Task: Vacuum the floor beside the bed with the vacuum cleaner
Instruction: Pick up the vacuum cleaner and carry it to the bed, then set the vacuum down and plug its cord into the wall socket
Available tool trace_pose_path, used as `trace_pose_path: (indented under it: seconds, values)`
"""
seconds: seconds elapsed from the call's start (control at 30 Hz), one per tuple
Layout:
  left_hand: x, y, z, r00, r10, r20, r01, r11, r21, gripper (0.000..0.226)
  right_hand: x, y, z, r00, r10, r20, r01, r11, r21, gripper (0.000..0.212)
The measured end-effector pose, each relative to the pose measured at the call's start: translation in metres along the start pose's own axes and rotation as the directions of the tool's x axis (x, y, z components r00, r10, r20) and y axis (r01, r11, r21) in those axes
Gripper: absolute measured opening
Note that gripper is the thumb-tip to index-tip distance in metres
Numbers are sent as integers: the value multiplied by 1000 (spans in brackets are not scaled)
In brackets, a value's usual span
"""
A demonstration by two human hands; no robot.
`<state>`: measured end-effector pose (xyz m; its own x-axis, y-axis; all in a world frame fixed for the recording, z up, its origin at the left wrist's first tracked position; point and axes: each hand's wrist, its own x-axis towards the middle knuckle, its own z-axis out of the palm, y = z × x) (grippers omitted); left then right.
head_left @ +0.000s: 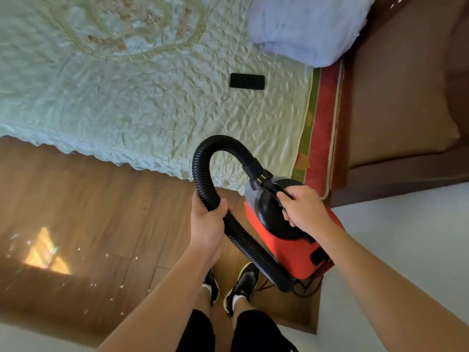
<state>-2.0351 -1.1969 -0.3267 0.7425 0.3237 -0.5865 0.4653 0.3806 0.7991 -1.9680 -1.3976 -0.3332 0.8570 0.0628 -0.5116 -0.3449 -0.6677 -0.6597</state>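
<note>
**Two-handed hold on the vacuum cleaner beside the bed.** The left hand [208, 219] has its fingers curled round the black corrugated hose [203, 171] part-way along its length. This grip probably steadies the loop that arches up from the machine's front collar. The right hand [303, 210] is wrapped round the carrying handle [276, 190] on top of the red canister vacuum cleaner [291, 250], a hold suited to lifting or repositioning the body. Whether the canister rests on the floor or hangs from the hand cannot be told. The hose runs down past the canister towards the person's shoes [242, 283]; its free end is hidden, and no nozzle is aimed at the floor. A dark cord [307, 288] trails beneath the machine. To the left, the wooden floor [88, 194] carries pale scattered scraps [107, 255] near a sunlit patch [45, 252], which appear to be the debris to collect. Beyond it lies the bed [152, 118], with a dark smartphone [247, 81] and a blue pillow [307, 26] on its pale green coverlet. Judged stage: positioning the machine, with suction of the floor not yet begun.
</note>
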Motion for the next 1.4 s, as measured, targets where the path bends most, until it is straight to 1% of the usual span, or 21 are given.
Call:
trace_pose_path:
  seconds: [0.13, 0.33, 0.47, 0.57, 0.83, 0.93, 1.07, 1.17, 1.27, 1.4]
  values:
    - [37, -46, -23, 994, -83, -77, 84, 996, 11, 26, 37, 32, 43, 995, 23, 92, -19, 999, -49, 40]
    - [84, -104, -46, 966, -197, -168, 205, 978, 33, 28, 85, 72, 99, 984, 48, 172, -22, 989, -150, 43]
    - [115, -134, -59, 950, -248, -187, 263, 963, 57, 31, 115, 96, 129, 976, 89, 200, -49, 979, -198, 43]
    - [140, -150, -71, 940, -276, -200, 288, 957, 32, 35, 136, 108, 149, 969, 105, 221, -55, 973, -224, 42]
    - [190, -209, -97, 935, -285, -211, 302, 952, 53, 33, 186, 145, 204, 961, 84, 262, -20, 971, -239, 42]
    - [206, -235, -100, 927, -288, -241, 308, 950, 47, 35, 205, 167, 222, 950, 82, 300, -6, 969, -246, 42]
    - [224, -273, -107, 910, -292, -294, 314, 949, 29, 35, 228, 198, 241, 937, 78, 341, 30, 954, -300, 40]
    - [233, -301, -110, 921, -281, -269, 302, 952, 41, 32, 243, 222, 253, 931, 73, 356, 51, 944, -327, 41]
    - [243, -328, -114, 919, -292, -265, 319, 945, 66, 33, 257, 240, 262, 928, 55, 368, 90, 926, -365, 40]
    - [257, -355, -115, 923, -274, -271, 305, 949, 76, 26, 275, 255, 272, 924, 42, 380, 118, 914, -388, 39]
